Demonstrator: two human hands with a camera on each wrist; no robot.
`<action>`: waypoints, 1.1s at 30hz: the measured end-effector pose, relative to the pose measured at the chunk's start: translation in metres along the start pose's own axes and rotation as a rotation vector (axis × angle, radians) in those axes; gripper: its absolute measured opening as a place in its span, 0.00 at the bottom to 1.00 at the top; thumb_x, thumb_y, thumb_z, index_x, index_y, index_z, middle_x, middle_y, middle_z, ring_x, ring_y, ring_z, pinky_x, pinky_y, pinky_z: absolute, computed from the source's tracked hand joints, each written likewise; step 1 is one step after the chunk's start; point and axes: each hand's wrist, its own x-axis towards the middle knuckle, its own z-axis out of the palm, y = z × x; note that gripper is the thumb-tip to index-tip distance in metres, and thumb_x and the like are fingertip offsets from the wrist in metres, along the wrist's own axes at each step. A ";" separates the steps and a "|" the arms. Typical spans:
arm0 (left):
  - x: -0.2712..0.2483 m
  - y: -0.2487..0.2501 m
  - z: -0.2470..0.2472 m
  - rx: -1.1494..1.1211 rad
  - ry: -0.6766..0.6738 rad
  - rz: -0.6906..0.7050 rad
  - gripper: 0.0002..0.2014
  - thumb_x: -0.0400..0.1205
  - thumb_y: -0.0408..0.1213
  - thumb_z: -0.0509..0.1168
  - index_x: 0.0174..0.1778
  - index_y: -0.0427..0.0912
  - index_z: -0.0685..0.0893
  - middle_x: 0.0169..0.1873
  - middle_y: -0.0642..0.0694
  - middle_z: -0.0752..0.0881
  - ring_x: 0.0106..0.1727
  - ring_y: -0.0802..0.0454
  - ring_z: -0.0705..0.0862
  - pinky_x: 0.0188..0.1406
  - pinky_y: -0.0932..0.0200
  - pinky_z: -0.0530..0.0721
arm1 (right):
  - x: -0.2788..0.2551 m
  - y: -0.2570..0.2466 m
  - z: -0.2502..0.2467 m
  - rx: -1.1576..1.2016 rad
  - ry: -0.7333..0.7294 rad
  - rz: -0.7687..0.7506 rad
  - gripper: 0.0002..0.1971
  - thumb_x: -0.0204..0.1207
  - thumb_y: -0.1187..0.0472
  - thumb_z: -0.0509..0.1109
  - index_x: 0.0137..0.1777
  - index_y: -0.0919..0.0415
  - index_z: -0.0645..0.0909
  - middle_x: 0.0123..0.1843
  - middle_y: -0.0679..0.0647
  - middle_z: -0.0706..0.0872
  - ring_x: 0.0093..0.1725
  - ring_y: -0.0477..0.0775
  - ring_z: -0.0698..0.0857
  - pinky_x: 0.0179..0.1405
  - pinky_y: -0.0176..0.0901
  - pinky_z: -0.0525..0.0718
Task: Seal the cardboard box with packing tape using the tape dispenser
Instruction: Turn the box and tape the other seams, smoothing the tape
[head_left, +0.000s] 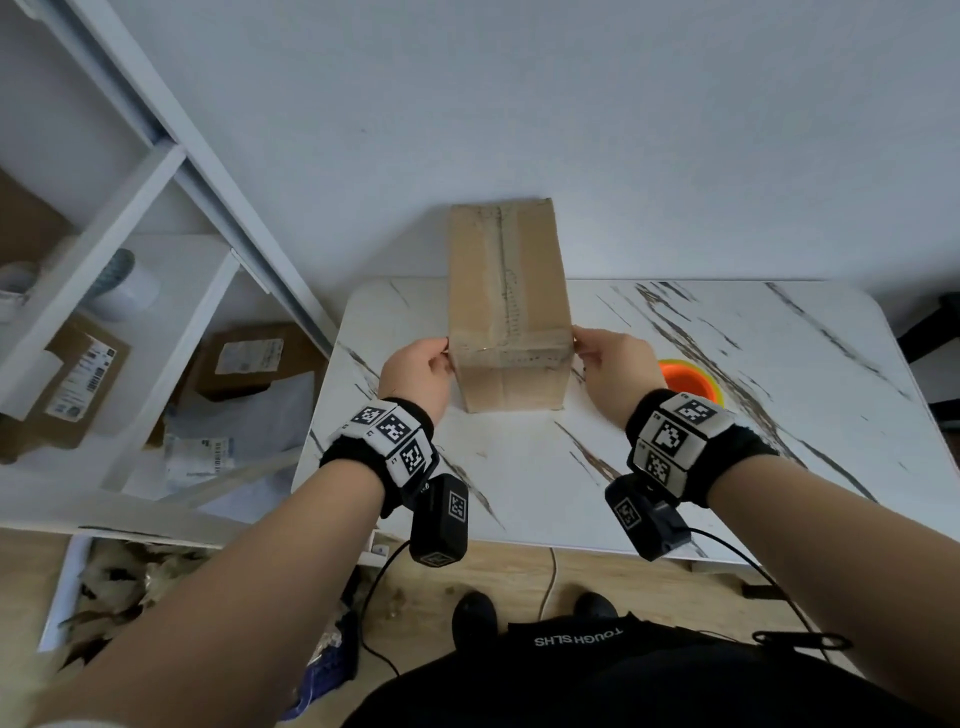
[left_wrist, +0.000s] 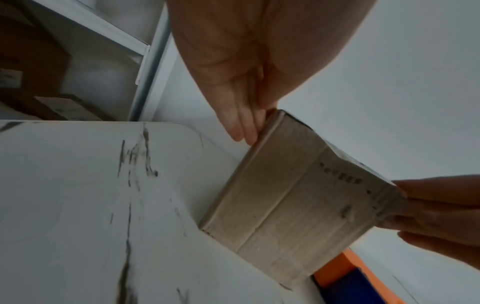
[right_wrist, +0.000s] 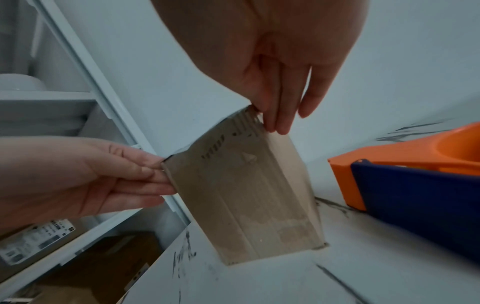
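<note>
**At the box's near corners, both hands steady it on the bench**

On either side of the cardboard box (head_left: 506, 306), a hand takes hold at the near upper corner. The left hand (head_left: 418, 376) lies against the left side with its fingers (left_wrist: 242, 121) straight along the cardboard and the thumb at the top edge, a light pinching grip on the corner. The right hand (head_left: 613, 371) mirrors it on the right side, fingers (right_wrist: 279, 115) pointing down along the edge and the thumb meeting the top, likewise pinching the corner.

The box stands on the white marble-patterned bench (head_left: 519, 483), its long axis running away from the person, the far end reaching toward the wall. Clear tape runs along the top seam and across the near edge, with dark marks under it.

Just to the right of the box, partly hidden behind the right wrist in the head view, lies the tape dispenser (right_wrist: 415, 185), orange and dark blue, resting on the bench and untouched by either hand.

Left of the bench stands a white shelf unit (head_left: 156, 218) holding labelled parcels (head_left: 78, 384) and wrapped packets.
</note>
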 end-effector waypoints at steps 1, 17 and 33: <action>0.001 -0.002 -0.003 0.017 -0.012 0.020 0.16 0.80 0.26 0.56 0.55 0.40 0.86 0.47 0.39 0.90 0.51 0.41 0.86 0.58 0.46 0.83 | 0.000 0.000 0.000 0.026 0.010 0.013 0.25 0.75 0.74 0.56 0.64 0.55 0.83 0.55 0.56 0.90 0.56 0.59 0.84 0.56 0.42 0.78; 0.004 0.001 -0.013 0.107 -0.007 0.095 0.13 0.77 0.44 0.69 0.53 0.40 0.86 0.49 0.44 0.90 0.53 0.48 0.86 0.52 0.60 0.79 | -0.004 -0.004 0.013 0.056 0.132 0.056 0.13 0.74 0.60 0.71 0.56 0.62 0.86 0.50 0.59 0.92 0.52 0.60 0.88 0.58 0.57 0.83; 0.009 -0.002 -0.023 0.175 -0.153 0.200 0.30 0.79 0.51 0.65 0.77 0.52 0.67 0.51 0.44 0.88 0.54 0.49 0.84 0.58 0.61 0.76 | -0.002 -0.002 0.005 0.112 0.060 0.066 0.16 0.70 0.54 0.76 0.57 0.57 0.87 0.49 0.52 0.91 0.49 0.48 0.88 0.56 0.37 0.82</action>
